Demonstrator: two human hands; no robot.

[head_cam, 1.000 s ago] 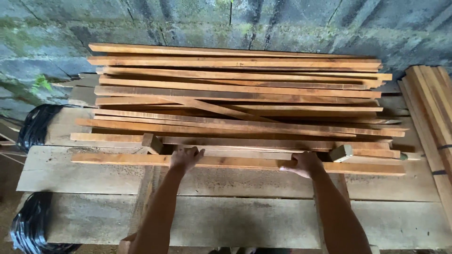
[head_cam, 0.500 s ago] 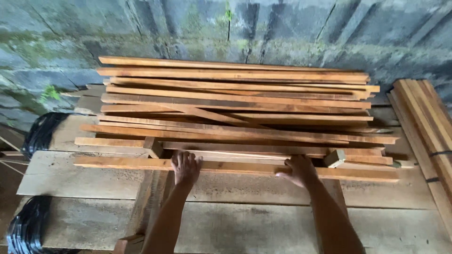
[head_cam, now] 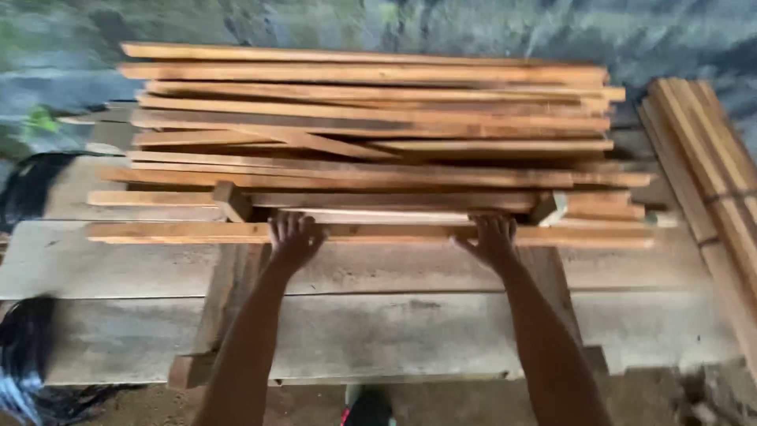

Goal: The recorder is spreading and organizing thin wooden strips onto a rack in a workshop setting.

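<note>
While the view is blurred, both hands are seen laid on the nearest wooden slat (head_cam: 378, 234), which lies crosswise at the front edge of the stack of slats (head_cam: 371, 126), resting on grey planks (head_cam: 410, 331). Left hand (head_cam: 295, 239) lies flat on top of the slat, fingers spread and not curled around it. Right hand (head_cam: 494, 240) rests on it likewise, palm down, fingers splayed; neither hand encloses the wood. Two short wooden blocks (head_cam: 233, 200) sit just behind the slat, one near each hand. A second bundle of slats (head_cam: 714, 173) lies at the right, running away from the viewer. Black coiled material (head_cam: 27, 185) sits at the left edge.
</note>
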